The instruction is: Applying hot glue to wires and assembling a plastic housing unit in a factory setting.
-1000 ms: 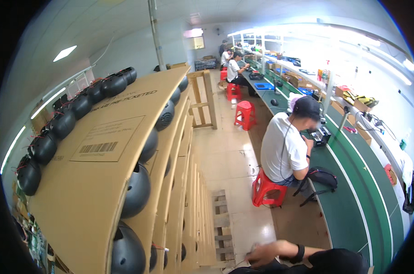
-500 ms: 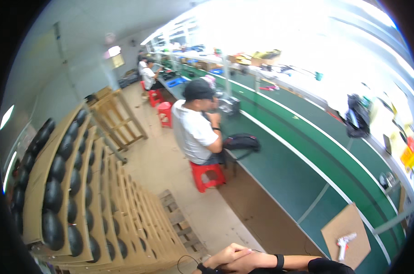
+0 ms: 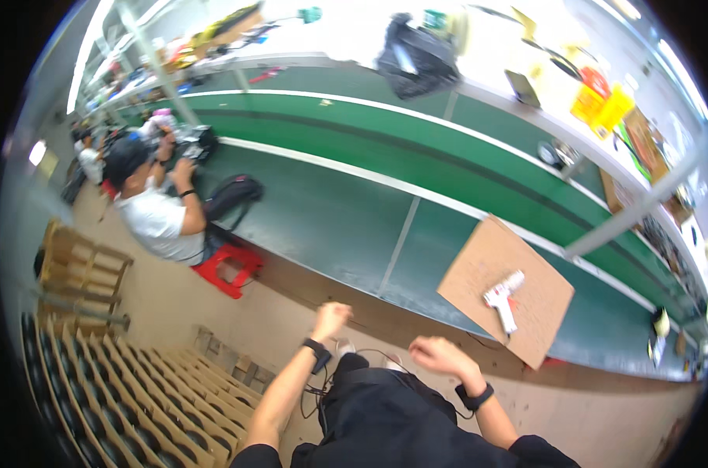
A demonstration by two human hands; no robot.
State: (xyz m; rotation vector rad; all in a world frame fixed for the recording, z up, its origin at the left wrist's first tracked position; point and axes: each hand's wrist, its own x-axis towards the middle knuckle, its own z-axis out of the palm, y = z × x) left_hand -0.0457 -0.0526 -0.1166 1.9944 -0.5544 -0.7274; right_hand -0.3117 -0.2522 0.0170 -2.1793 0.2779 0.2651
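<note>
Both my hands hang in the air in front of my dark-clothed body, short of the green workbench (image 3: 322,210). My left hand (image 3: 333,320) is curled into a loose fist, and I see nothing in it. To its right and a bit lower, my right hand (image 3: 441,357) has its fingers loosely bent and slightly apart, holding nothing visible. Dark bands circle both wrists, and a thin dark cable hangs near them. On the bench beyond my right hand lies a brown board (image 3: 537,327). A white glue gun (image 3: 503,300) rests on that board.
A person in white (image 3: 155,218) sits on a red stool (image 3: 230,269) at the bench, near a black bag (image 3: 233,196). Cardboard racks (image 3: 151,405) of round black pieces and a wooden pallet frame (image 3: 85,269) stand left. A cluttered shelf (image 3: 338,54) runs above the bench.
My hands were together, one over the other; they are now apart. The view has swung right, bringing the board and glue gun nearer the middle.
</note>
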